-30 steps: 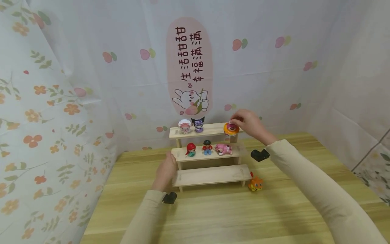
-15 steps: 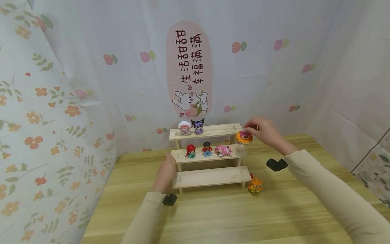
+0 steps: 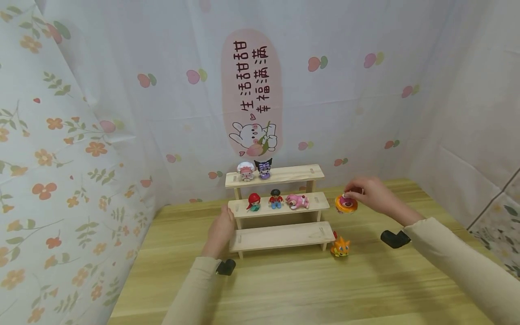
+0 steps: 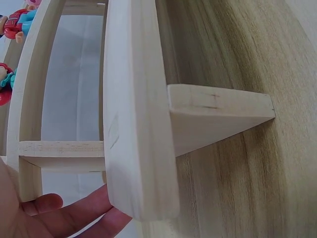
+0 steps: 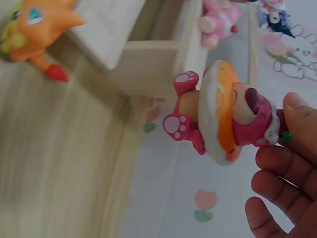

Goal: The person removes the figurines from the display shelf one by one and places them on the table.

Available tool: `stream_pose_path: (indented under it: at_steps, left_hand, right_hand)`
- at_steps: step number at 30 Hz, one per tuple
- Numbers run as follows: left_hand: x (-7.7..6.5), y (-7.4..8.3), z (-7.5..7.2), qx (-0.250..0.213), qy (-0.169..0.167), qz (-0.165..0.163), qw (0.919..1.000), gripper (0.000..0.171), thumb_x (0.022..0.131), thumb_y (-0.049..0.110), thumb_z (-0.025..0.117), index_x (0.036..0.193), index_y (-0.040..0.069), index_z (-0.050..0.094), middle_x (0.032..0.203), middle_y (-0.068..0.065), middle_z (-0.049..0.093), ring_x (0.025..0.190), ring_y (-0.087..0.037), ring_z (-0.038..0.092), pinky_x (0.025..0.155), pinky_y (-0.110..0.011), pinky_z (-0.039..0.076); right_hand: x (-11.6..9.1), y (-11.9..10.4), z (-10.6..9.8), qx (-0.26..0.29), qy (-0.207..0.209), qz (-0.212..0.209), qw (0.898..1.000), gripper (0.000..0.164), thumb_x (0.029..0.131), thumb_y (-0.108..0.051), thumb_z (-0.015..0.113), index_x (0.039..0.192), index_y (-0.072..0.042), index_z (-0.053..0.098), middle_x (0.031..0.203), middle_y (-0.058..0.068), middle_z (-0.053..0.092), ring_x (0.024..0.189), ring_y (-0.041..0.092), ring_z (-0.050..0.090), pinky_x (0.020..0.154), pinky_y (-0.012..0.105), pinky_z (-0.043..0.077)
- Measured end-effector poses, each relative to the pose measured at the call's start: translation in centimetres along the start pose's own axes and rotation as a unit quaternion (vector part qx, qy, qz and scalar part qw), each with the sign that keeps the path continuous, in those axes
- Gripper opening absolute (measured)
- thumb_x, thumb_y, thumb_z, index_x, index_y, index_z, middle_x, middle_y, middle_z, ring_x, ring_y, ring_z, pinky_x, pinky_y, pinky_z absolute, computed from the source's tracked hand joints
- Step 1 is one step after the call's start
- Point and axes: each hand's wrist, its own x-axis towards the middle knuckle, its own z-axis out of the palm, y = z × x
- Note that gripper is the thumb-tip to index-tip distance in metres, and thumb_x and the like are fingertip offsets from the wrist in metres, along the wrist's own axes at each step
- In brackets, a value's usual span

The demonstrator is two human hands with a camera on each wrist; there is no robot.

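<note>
My right hand point(image 3: 375, 195) pinches a pink bear figurine point(image 3: 346, 203) by the top of its head, right of the shelf. In the right wrist view this figurine point(image 5: 223, 114) wears an orange-and-white ring round its middle, feet pointing away from the fingers. My left hand point(image 3: 221, 230) rests along the left end of a three-tier wooden shelf point(image 3: 280, 237). In the left wrist view, fingers point(image 4: 79, 213) extend at the ends of its boards. The middle tier holds a red-haired figurine point(image 3: 254, 201), a black-haired figurine point(image 3: 276, 199) and a lying pink bear point(image 3: 298, 201).
On the top tier stand a white-hatted figurine point(image 3: 245, 171) and a black-and-purple figurine point(image 3: 264, 169). An orange creature figurine point(image 3: 340, 247) sits on the wooden table point(image 3: 284, 289), beside the shelf's lower right end. A patterned curtain point(image 3: 345, 113) hangs behind.
My right hand has carried the ringed bear from the right part of the top tier, rightward and down, past the shelf's end. The left hand stays at the shelf's left end.
</note>
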Motion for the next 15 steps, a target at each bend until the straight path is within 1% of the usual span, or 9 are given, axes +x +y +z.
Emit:
stream_pose_path:
  at_steps: [4,7,13,15]
  left_hand:
    - [0.0,-0.1,0.1,-0.001,0.000,0.000,1.0000,0.030,0.104,0.022,0.026,0.117,0.001,0.041,0.071,-0.020,0.059,0.064,-0.033,0.061,0.051,-0.044,0.043]
    - [0.0,-0.2,0.1,-0.003,-0.002,-0.002,1.0000,0.030,0.104,0.023,0.025,0.118,0.001,0.041,0.072,-0.020,0.060,0.064,-0.033,0.061,0.051,-0.044,0.043]
    - [0.2,-0.4,0.2,-0.004,-0.005,-0.011,0.9999,0.031,0.104,0.025,0.024,0.118,0.003,0.041,0.077,-0.021,0.061,0.070,-0.036,0.063,0.053,-0.045,0.044]
    - [0.2,-0.3,0.2,-0.005,-0.006,-0.015,0.9999,0.030,0.104,0.026,0.024,0.117,0.004,0.041,0.076,-0.021,0.061,0.070,-0.036,0.063,0.053,-0.045,0.044]
  right_hand:
    - [-1.4,0.9,0.5,0.000,-0.031,0.021,0.999,0.008,0.087,-0.015,0.069,0.091,-0.009,0.069,0.080,-0.003,0.063,0.068,0.008,0.052,0.059,0.025,0.045]
    - [-2.4,1.4,1.1,-0.005,-0.044,0.032,0.999,0.007,0.087,-0.016,0.069,0.091,-0.010,0.069,0.079,-0.005,0.062,0.066,0.007,0.051,0.058,0.025,0.044]
    - [-4.2,2.2,2.7,0.003,-0.044,0.037,0.998,0.006,0.085,-0.016,0.071,0.089,-0.012,0.068,0.075,-0.009,0.061,0.064,0.003,0.049,0.057,0.023,0.043]
    - [-4.7,2.5,3.2,0.006,-0.039,0.032,0.999,0.006,0.084,-0.016,0.072,0.087,-0.013,0.068,0.074,-0.010,0.060,0.064,0.001,0.049,0.057,0.023,0.042]
